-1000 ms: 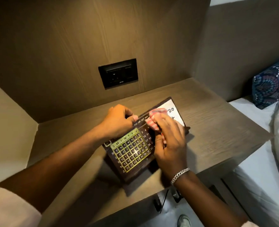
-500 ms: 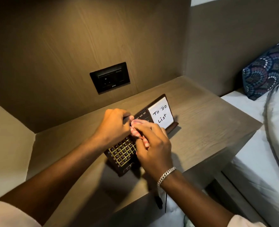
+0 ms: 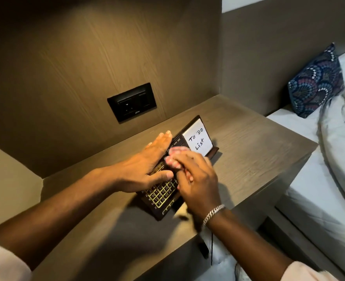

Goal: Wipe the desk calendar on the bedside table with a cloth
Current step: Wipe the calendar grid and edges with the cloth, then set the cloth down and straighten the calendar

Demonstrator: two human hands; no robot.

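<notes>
The dark desk calendar (image 3: 163, 194) stands tilted on the wooden bedside table (image 3: 248, 151), its gold date grid facing me and a white "To Do List" card (image 3: 198, 139) at its right end. My left hand (image 3: 145, 169) lies flat over the calendar's top left, fingers straight, thumb on the grid. My right hand (image 3: 196, 179) presses a pink and white cloth (image 3: 175, 158) against the calendar's face near the month row. Most of the cloth is hidden in my fingers.
A black wall socket (image 3: 132, 102) sits on the wood panel behind the table. To the right is a bed with white bedding (image 3: 329, 159) and a blue patterned cushion (image 3: 315, 82). A dark cable (image 3: 211, 248) hangs below the table's front edge.
My left hand has gone from curled on the calendar's top edge to lying flat with fingers stretched out. My right hand with the cloth stays near the month row.
</notes>
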